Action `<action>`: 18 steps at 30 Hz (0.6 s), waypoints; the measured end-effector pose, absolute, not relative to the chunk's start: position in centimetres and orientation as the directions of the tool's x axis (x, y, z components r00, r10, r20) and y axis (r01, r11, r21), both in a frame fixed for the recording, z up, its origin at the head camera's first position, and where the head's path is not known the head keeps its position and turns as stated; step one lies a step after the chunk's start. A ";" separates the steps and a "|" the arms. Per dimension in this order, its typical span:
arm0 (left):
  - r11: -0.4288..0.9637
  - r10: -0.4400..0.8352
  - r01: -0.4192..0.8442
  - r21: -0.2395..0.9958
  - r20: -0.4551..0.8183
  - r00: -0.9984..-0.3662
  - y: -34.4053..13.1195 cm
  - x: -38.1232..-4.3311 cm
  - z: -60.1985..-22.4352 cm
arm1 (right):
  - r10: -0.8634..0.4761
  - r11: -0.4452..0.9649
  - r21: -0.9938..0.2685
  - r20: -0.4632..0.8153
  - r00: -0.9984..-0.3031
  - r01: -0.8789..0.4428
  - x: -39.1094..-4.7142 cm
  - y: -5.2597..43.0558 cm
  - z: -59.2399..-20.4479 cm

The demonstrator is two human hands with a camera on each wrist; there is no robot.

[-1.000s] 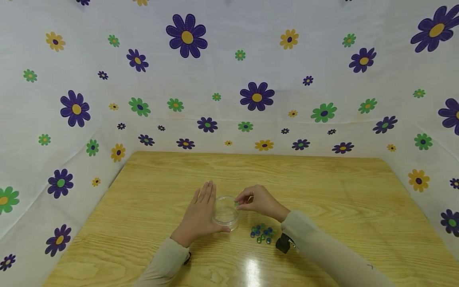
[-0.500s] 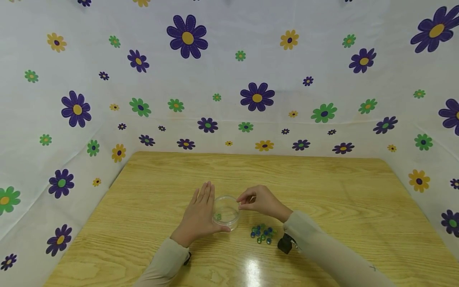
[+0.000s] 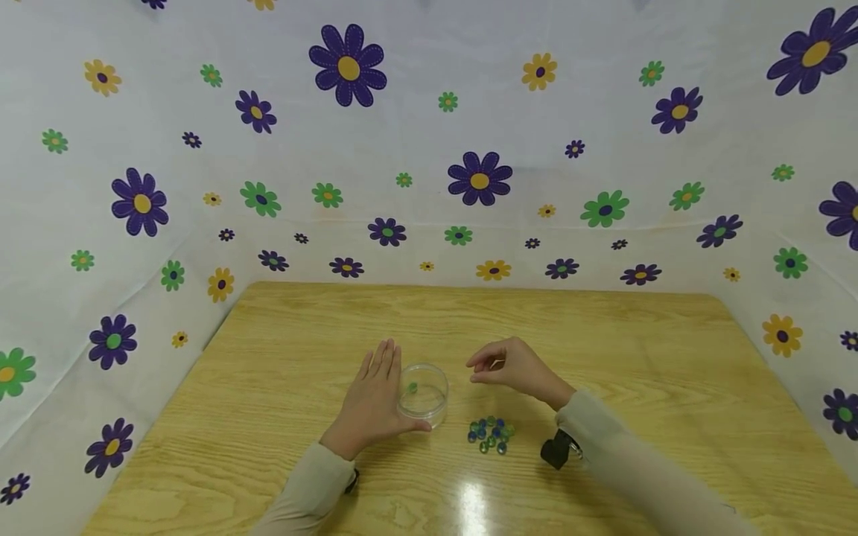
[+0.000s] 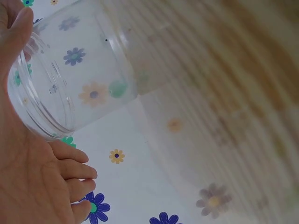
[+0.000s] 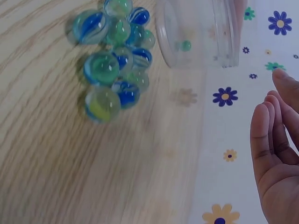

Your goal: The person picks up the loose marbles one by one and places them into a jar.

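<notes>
A clear, round plastic jar (image 3: 429,412), lidless at the top, stands upright on the table with one green marble (image 3: 412,388) at its bottom. My left hand (image 3: 372,406) rests along the jar's left side, fingers straight and thumb across its front. My right hand (image 3: 519,368) hovers to the right of the jar, fingers loosely bent toward the thumb and nothing between them. Glass marbles (image 3: 491,434), blue-swirled and green, lie in a cluster to the right of the jar; the right wrist view shows these marbles (image 5: 103,67) beside the jar (image 5: 191,46).
The wooden table (image 3: 322,320) is enclosed by a white cloth (image 3: 415,134) printed with purple, green and yellow flowers. A black wrist camera (image 3: 555,450) hangs under the right sleeve (image 3: 617,439).
The green marble has left my right fingers and dropped into the jar, shifting about on its bottom. My right hand has drawn back to the right; my left hand has stayed put.
</notes>
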State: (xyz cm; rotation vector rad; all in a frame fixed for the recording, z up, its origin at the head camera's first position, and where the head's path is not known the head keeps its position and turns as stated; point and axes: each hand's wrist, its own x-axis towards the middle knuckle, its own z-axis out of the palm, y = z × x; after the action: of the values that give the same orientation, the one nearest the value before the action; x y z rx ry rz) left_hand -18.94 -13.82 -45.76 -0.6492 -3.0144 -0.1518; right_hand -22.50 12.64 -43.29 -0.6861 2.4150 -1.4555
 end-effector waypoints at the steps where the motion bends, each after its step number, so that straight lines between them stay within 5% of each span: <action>1: 0.906 0.410 0.416 0.085 0.075 -0.909 -13.8 -18.9 -45.7 | -0.499 0.395 -0.881 0.033 -0.866 -0.261 -22.5 13.0 -43.3; 18: 0.903 0.411 0.416 0.106 0.069 -0.909 -13.7 -18.9 -45.5 | -0.452 0.432 -0.880 -0.024 -0.891 -0.195 -21.9 18.3 -44.5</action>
State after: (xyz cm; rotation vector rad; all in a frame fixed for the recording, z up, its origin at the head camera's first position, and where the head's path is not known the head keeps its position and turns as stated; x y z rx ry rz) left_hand -18.88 -13.68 -45.49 -0.6570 -3.0210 -0.1838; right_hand -21.87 18.26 -44.50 -0.5627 2.4303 -1.4430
